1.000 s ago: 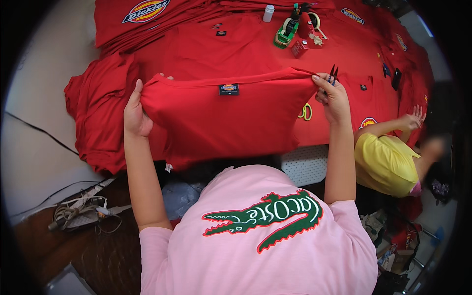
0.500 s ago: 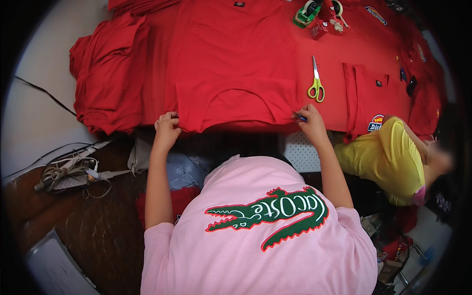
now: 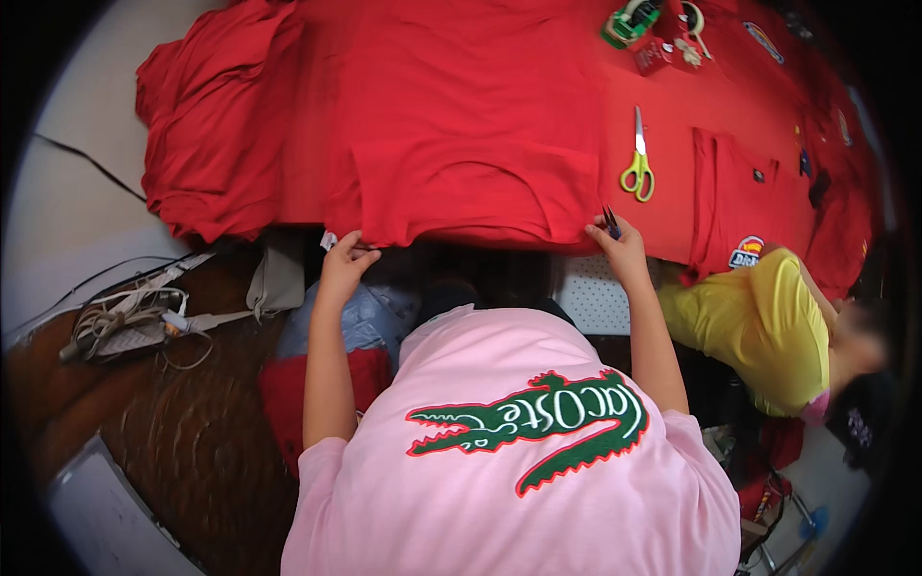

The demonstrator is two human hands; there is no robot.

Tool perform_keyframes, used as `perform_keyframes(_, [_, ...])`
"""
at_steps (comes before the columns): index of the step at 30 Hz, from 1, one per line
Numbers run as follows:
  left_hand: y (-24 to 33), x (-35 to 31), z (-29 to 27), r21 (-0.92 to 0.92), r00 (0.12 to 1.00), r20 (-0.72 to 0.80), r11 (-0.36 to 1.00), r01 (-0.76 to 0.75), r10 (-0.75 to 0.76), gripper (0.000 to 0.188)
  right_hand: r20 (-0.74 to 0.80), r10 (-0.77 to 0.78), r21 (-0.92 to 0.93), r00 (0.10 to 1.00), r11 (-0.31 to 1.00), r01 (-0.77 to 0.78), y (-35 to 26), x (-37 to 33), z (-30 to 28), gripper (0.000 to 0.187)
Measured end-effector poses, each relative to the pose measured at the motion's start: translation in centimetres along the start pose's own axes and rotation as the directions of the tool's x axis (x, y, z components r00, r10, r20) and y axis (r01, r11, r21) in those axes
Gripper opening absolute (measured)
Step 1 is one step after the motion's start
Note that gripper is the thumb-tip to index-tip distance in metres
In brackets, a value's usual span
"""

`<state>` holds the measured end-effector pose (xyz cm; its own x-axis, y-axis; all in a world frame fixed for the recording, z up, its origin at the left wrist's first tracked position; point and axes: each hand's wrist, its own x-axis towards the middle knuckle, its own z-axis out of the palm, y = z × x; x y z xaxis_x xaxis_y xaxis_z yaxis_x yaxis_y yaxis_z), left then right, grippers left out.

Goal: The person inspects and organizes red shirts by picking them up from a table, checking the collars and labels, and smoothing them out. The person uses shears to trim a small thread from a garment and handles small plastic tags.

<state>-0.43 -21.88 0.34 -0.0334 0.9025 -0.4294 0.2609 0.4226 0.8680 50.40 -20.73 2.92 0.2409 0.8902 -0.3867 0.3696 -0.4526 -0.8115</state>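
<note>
A red T-shirt (image 3: 461,106) lies on the red-covered table in front of me, its folded edge with the curved neckline (image 3: 485,178) toward me. My left hand (image 3: 348,267) is just below the near left corner of the shirt, thumb and index finger apart, with nothing visible between them. A small white tag (image 3: 328,240) shows beside that hand. Held in my right hand (image 3: 626,254) is a small pair of dark thread snips (image 3: 612,226), blades pointing up. Its fingertips are close to the right edge of the shirt; whether they grip the fabric is unclear.
Yellow-handled scissors (image 3: 638,173) lie right of the shirt. A green tape dispenser (image 3: 630,24) stands farther back. A red garment pile (image 3: 216,125) lies left, a folded red shirt (image 3: 744,197) right. A person in yellow (image 3: 759,322) sits at right. Tangled cables (image 3: 130,322) lie lower left.
My left hand has come away from the shirt's left corner, toward me, and its fingers have parted. The snips in my right hand now point upward. The view has shifted slightly.
</note>
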Motion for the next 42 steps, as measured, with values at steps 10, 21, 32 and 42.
perform_keyframes(10, [3.3, 1.3, -1.1, -0.12, 0.983, 0.155, 0.986, 0.113, -0.094, 0.022, -0.136, -0.142, 0.0, 0.98, 0.99, 0.143, -2.2, 1.4, 1.3, 0.028])
perform_keyframes(21, [15.6, 4.1, 7.9, -0.131, 0.89, 0.186, 0.909, -0.397, 0.416, 0.045, 0.323, -0.388, 0.388, 0.863, 0.886, 0.254, -16.9, 2.9, 16.5, 0.04])
perform_keyframes(32, [5.8, 4.1, -0.4, 0.701, 0.798, -0.132, 0.624, -0.344, 0.589, 0.022, 0.202, -0.211, 0.206, 0.956, 0.964, 0.169, -21.6, 19.2, 14.0, 0.03])
perform_keyframes(42, [5.9, 1.3, 1.8, 0.504, 0.749, -0.098, 0.682, -0.53, 0.655, 0.02, 0.117, -0.101, 0.564, 0.988, 0.826, 0.017, -17.9, 20.8, 16.4, 0.022])
